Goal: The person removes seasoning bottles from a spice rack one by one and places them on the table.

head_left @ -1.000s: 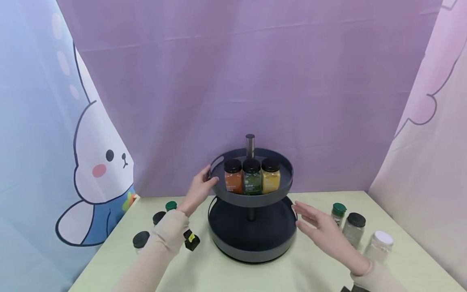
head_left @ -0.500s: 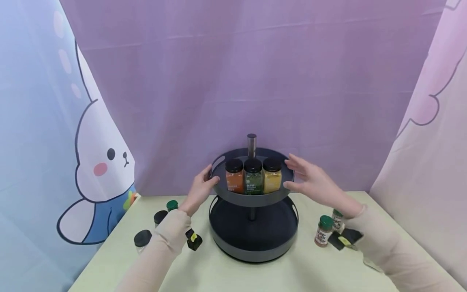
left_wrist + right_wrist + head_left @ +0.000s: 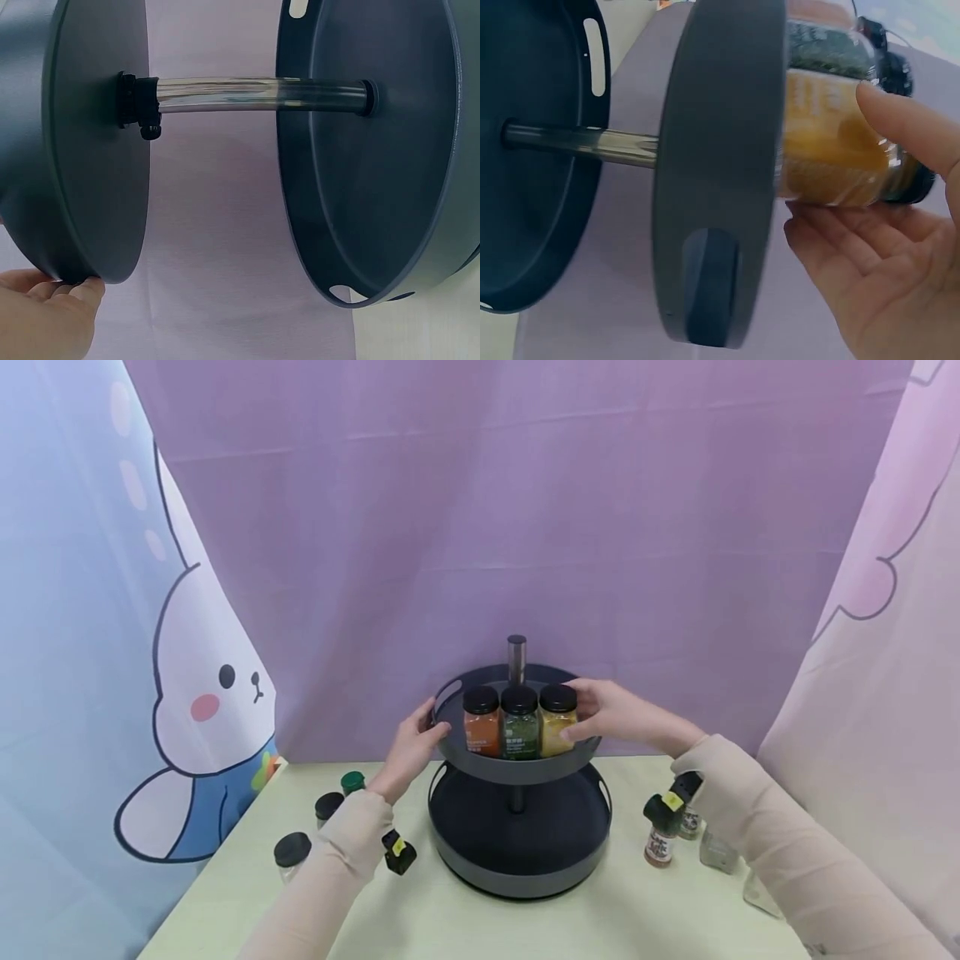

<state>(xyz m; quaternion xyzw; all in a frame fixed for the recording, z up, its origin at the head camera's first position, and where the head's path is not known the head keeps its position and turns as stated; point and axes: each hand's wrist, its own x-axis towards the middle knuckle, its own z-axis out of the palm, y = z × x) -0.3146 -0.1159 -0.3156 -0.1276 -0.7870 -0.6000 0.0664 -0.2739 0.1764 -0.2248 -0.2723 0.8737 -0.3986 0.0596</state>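
Lower tray (image 3: 521, 883) leaves room around the blocking post (image 3: 217, 95).

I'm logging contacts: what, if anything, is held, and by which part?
The left grip holds the upper tray by its left rim. The right grip spans the yellow spice jar at its body; whether clamped, I cannot tell.

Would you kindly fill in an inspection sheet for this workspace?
Surface: pale table, bearing a two-tier stand.
Job's things: orange jar, green jar and yellow jar, side by side, upright on the upper tray.
Clutter: lidded jars at left and right, some partly hidden.
Grips: left grip on the upper tray's rim; right grip around the yellow jar.
Cables: nothing seen.
Surroundings: purple cloth behind, printed rabbit at left.
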